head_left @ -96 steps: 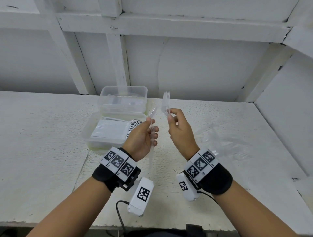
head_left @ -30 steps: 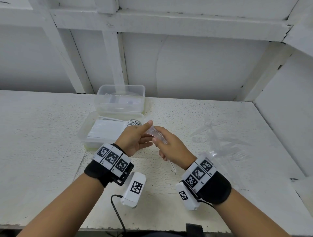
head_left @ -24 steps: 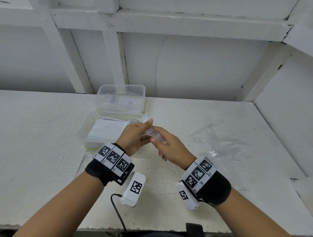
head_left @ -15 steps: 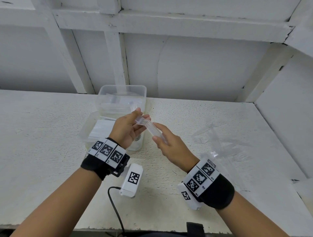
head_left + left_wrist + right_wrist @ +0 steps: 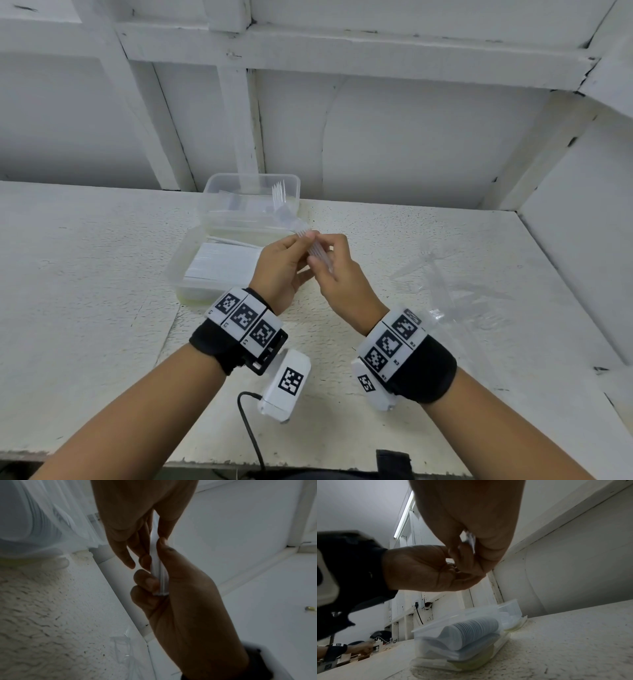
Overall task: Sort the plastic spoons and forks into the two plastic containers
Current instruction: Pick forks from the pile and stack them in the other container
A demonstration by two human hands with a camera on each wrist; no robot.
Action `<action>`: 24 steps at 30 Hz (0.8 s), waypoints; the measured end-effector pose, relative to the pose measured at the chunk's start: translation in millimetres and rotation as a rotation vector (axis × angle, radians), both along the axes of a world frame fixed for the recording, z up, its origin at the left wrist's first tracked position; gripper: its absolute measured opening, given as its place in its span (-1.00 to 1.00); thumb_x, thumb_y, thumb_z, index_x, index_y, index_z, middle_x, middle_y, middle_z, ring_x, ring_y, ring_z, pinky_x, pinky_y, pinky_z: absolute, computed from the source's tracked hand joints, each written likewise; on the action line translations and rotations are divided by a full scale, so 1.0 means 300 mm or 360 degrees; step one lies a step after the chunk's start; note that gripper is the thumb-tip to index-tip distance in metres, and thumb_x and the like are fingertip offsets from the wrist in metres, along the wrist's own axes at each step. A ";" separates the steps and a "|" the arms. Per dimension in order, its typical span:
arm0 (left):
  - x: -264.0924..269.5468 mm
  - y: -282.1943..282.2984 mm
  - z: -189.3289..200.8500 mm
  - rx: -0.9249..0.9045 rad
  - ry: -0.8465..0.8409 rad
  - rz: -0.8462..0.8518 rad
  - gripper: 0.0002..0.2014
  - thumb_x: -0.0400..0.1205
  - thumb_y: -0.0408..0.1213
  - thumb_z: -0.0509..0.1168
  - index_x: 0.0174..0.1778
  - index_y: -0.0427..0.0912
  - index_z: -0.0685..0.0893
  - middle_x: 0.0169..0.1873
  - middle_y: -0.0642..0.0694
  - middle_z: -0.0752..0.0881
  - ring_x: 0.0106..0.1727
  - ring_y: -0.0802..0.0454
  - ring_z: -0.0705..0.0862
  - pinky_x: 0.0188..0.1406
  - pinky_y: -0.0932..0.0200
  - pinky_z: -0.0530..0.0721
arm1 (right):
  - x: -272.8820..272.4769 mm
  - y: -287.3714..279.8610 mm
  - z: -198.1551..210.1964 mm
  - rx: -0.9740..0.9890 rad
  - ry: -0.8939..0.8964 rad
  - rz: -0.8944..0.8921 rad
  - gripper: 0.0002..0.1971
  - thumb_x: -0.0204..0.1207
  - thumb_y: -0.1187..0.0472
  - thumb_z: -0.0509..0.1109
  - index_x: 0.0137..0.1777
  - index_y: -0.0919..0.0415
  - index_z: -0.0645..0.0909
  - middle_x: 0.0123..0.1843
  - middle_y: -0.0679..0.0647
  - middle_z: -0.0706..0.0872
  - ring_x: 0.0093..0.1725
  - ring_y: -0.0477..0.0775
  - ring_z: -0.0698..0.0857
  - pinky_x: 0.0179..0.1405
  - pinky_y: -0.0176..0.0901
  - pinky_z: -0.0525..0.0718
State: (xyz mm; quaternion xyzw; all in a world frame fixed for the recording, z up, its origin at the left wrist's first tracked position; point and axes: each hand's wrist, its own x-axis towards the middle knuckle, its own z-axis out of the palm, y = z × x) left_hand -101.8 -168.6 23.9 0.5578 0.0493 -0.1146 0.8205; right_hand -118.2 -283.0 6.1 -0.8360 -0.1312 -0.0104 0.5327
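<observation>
a small stack of clear forks [image 5: 310,245] was held above the worktop [image 5: 102,274], tines toward 11 o'clock over the far container [image 5: 219,192], with both the left hand [image 5: 279,270] and right hand [image 5: 337,274] pinching the handles. this looked like the fork-depositing step. the next move likely called for the right hand to let go and the left to lower the stack into that container, not the near container [image 5: 178,274] of spoons [image 5: 476,628].

I see both my hands pinching a bundle of clear plastic cutlery handles [image 5: 158,573]: left hand [image 5: 137,513] above, right hand [image 5: 188,601] below.

Black wristbands [image 5: 219,346], white tag-marked strips [image 5: 245,317], white camera pod [image 5: 286,389], seemingly cabled
</observation>
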 end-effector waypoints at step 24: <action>0.209 0.288 0.182 0.1593 -0.0368 -0.1719 -0.83 0.69 -0.39 0.19 0.02 -0.16 0.69 -0.32 0.13 0.73 -0.22 0.22 0.65 -0.14 0.33 0.58 | 0.177 -0.056 0.170 -0.1207 -0.0893 0.0723 -0.52 0.59 -0.05 0.13 0.41 0.15 0.52 0.07 0.16 0.69 -0.26 0.24 0.68 -0.34 -0.05 0.64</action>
